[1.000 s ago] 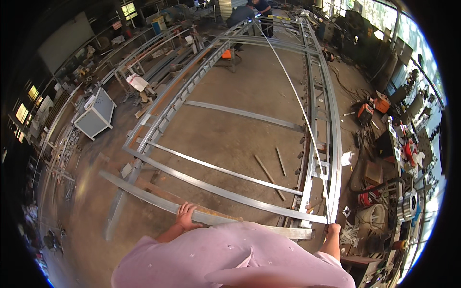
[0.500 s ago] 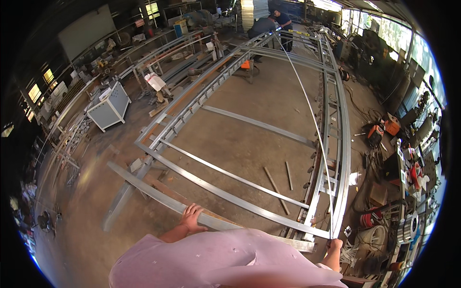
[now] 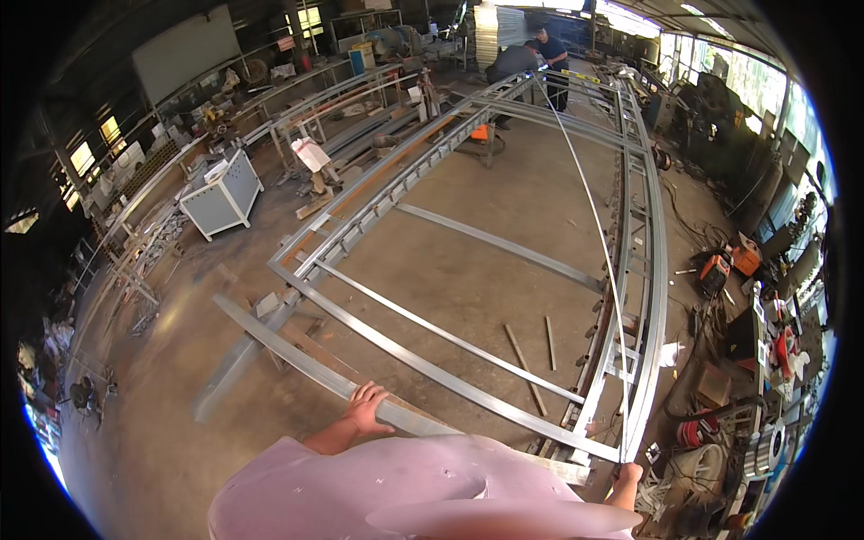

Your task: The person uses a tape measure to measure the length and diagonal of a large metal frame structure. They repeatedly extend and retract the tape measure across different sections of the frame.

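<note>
A large rectangular frame of grey steel tubes (image 3: 387,346) stretches away in front of me. My left hand (image 3: 366,409) rests on a separate flat steel beam (image 3: 306,360) on the near side, its fingers apart over the top. My right hand (image 3: 628,479) is closed at the near right corner of the frame, on the end of a thin pale measuring tape (image 3: 596,207). The tape runs taut and diagonal to the far end. There, two people (image 3: 549,49) lean over the frame near its other end. My right fingers are partly hidden.
A grey-and-white metal cabinet (image 3: 220,200) stands to the left, before racks of steel stock. Orange machines (image 3: 715,274), cables and a cluttered bench with a wire spool (image 3: 763,439) line the right side. Two loose strips (image 3: 525,364) lie on the floor inside the frame.
The whole view has shifted slightly, so the scene sits further right and lower. My left hand stays on the beam, and my right hand stays at the corner with the tape.
</note>
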`<state>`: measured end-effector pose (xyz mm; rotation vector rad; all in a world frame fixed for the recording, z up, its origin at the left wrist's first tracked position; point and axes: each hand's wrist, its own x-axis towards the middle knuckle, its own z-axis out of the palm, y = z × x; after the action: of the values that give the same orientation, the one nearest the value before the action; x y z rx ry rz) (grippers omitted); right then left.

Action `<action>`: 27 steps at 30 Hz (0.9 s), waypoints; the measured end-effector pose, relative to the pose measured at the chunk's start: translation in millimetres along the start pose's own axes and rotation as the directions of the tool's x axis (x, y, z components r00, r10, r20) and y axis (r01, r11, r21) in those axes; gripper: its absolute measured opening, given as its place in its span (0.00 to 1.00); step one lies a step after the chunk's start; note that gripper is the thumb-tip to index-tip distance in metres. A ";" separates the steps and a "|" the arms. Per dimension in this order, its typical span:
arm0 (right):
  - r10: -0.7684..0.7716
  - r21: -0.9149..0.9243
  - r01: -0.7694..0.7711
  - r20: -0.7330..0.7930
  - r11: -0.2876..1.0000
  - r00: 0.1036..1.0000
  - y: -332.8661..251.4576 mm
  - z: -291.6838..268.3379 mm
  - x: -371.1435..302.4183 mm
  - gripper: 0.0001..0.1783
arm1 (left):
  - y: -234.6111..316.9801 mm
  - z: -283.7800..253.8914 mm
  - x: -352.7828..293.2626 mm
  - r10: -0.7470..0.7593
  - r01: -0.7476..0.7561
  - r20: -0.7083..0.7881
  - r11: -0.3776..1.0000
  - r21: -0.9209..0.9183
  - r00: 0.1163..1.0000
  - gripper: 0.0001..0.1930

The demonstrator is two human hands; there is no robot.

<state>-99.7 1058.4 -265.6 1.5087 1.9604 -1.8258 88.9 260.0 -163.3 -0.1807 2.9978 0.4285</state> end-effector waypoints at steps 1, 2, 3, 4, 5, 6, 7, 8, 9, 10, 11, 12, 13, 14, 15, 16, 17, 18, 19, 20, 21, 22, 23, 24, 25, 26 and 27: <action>0.024 -0.028 -0.024 0.020 0.999 1.000 -1.2 -0.3 -1.4 0.09 | -0.2 0.5 1.3 -0.002 0.002 0.022 1.000 0.010 1.000 0.58; 0.019 -0.030 -0.019 0.023 0.999 1.000 -2.7 1.1 -2.7 0.09 | -0.9 0.6 0.6 -0.005 0.005 0.022 1.000 0.005 1.000 0.58; 0.012 -0.032 -0.011 0.021 0.999 1.000 -3.2 0.1 -1.9 0.09 | -0.9 0.2 0.6 -0.003 0.003 0.023 1.000 -0.002 1.000 0.58; 0.004 -0.033 -0.004 0.020 0.999 1.000 -3.8 0.2 -1.1 0.09 | -1.1 -0.4 0.8 -0.003 0.003 0.023 1.000 -0.010 1.000 0.58; -0.018 -0.021 0.018 0.019 1.000 1.000 -4.6 0.8 -0.4 0.07 | -1.1 -0.8 1.6 -0.004 0.004 0.028 1.000 -0.011 1.000 0.58; -0.009 -0.010 0.009 0.033 1.000 0.999 -5.3 1.0 -2.5 0.07 | 0.9 -2.1 1.3 -0.007 0.007 0.035 1.000 -0.012 0.999 0.58; 0.001 0.002 -0.001 0.053 1.000 0.999 -7.7 1.7 -7.1 0.06 | 1.6 -3.4 1.6 -0.012 0.013 0.040 1.000 -0.009 0.999 0.58; 0.010 0.014 -0.011 0.073 1.000 0.997 -9.6 1.9 -12.4 0.06 | 1.7 -5.0 1.3 -0.012 0.012 0.040 1.000 -0.009 0.999 0.57; -0.005 -0.005 0.005 0.022 1.000 1.000 -13.6 7.8 -28.5 0.07 | 2.4 -6.4 1.6 -0.009 0.009 0.044 1.000 -0.005 0.999 0.57; -0.002 0.009 0.002 0.000 1.000 1.000 -15.6 9.4 -35.1 0.07 | 2.9 -7.1 1.2 -0.009 0.010 0.044 1.000 -0.008 0.999 0.57; 0.002 0.024 -0.001 -0.021 1.000 1.000 -18.7 12.1 -40.9 0.11 | 4.1 -8.1 1.8 -0.009 0.009 0.037 1.000 -0.017 0.999 0.56; 0.006 0.036 -0.004 -0.045 0.999 0.999 -20.4 13.0 -43.7 0.16 | 6.2 -8.6 1.4 -0.008 0.009 0.032 1.000 -0.028 0.999 0.56; 0.003 0.036 -0.001 -0.037 0.999 0.999 -21.9 14.3 -46.3 0.15 | 7.4 -9.4 0.9 -0.007 0.009 0.028 0.999 -0.039 1.000 0.56; 0.000 0.037 0.001 -0.030 0.999 1.000 -23.2 15.7 -48.7 0.15 | 7.8 -10.5 0.1 -0.015 0.016 0.025 0.999 -0.034 1.000 0.56; -0.003 0.038 0.004 -0.027 0.999 1.000 -24.6 14.4 -50.2 0.15 | 9.1 -10.3 -0.1 -0.019 0.019 0.024 0.999 -0.032 1.000 0.56; -0.006 0.040 0.007 -0.024 0.999 1.000 -25.7 14.1 -51.5 0.15 | 9.8 -9.8 -0.6 -0.022 0.023 0.022 0.999 -0.030 1.000 0.56; 0.002 0.037 0.000 -0.049 0.999 0.999 -26.6 14.7 -52.5 0.15 | 9.8 -9.0 -1.5 -0.022 0.022 0.014 0.999 -0.033 1.000 0.56; 0.010 0.037 -0.007 -0.075 0.999 0.997 -27.6 16.0 -53.6 0.15 | 9.4 -8.6 -1.5 -0.020 0.020 0.005 0.999 -0.034 1.000 0.56; 0.018 0.037 -0.015 -0.100 0.999 0.995 -28.3 17.0 -54.8 0.15 | 9.2 -8.2 -1.4 -0.019 0.019 -0.003 0.999 -0.036 1.000 0.56; 0.015 0.049 -0.011 -0.090 0.999 0.996 -28.4 17.2 -56.4 0.15 | 9.3 -8.1 -1.0 -0.019 0.019 -0.002 0.999 -0.036 1.000 0.56; 0.012 0.060 -0.007 -0.079 0.998 0.997 -28.2 17.0 -58.0 0.15 | 9.0 -8.1 -0.9 -0.020 0.020 0.000 0.999 -0.035 1.000 0.56; 0.009 0.071 -0.004 -0.068 0.997 0.998 -28.6 16.9 -59.2 0.14 | 8.8 -7.9 -1.1 -0.021 0.021 0.001 0.999 -0.035 1.000 0.56; 0.009 0.062 -0.004 -0.074 0.998 0.997 -29.8 17.4 -59.7 0.15 | 8.6 -7.5 -1.6 -0.022 0.022 0.001 0.999 -0.034 1.000 0.56; 0.008 0.055 -0.004 -0.081 0.998 0.997 -30.5 17.6 -59.3 0.15 | 8.5 -7.2 -1.3 -0.020 0.020 0.000 0.999 -0.032 1.000 0.56; 0.008 0.049 -0.004 -0.088 0.999 0.996 -30.6 17.9 -59.1 0.15 | 8.3 -6.7 -1.2 -0.019 0.019 0.000 0.999 -0.029 1.000 0.56; 0.002 0.040 0.001 -0.094 0.999 0.996 -30.4 18.1 -59.0 0.15 | 7.5 -5.4 -0.7 -0.018 0.018 -0.001 0.999 -0.031 1.000 0.56; -0.003 0.031 0.006 -0.099 1.000 0.995 -29.6 19.0 -58.4 0.15 | 6.5 -4.9 -0.6 -0.019 0.019 -0.001 0.999 -0.032 1.000 0.56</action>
<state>-99.5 1014.7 -213.3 1.6349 1.9882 -1.8255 88.2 264.9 -156.9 -0.2114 2.9897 0.4743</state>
